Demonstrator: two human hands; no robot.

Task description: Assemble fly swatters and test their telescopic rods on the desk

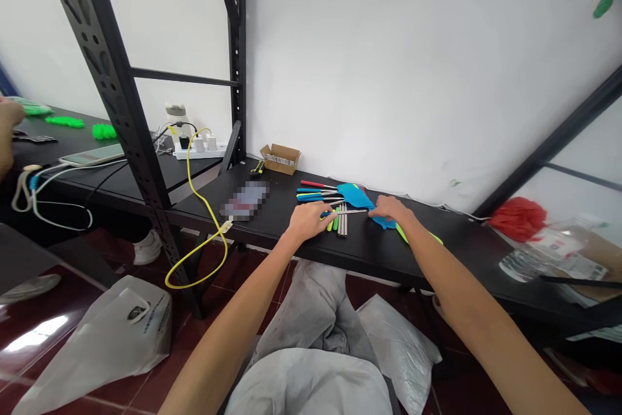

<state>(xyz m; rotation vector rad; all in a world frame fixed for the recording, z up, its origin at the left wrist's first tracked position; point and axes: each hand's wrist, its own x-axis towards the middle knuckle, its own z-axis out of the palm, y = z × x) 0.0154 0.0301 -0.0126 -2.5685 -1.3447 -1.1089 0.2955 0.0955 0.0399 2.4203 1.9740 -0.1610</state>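
Observation:
My left hand (pixel 311 220) is closed around the blue handle of a thin metal rod (pixel 357 212), which points right across the black tabletop (pixel 272 221). At the rod's far end, my right hand (pixel 390 207) has its fingers pinched on a floppy blue piece (pixel 383 219). Another blue piece (pixel 354 195) lies just behind, over the ends of several rods with blue handles (pixel 311 192). A red-handled rod (pixel 313 183) lies at the back. Between my hands are green handles (pixel 335 221) and bare metal tubes (pixel 343 224). A lime-green piece (pixel 402 234) lies partly under my right forearm.
Left of my hands lie a blurred-out phone (pixel 247 200) with a yellow cable (pixel 214 224), a small open cardboard box (pixel 280 159) and a yellow-black cutter (pixel 257 169). A red plastic bag (pixel 519 217) sits at right. Another person's hand (pixel 10 117) shows far left, beyond a black rack post (pixel 114 85).

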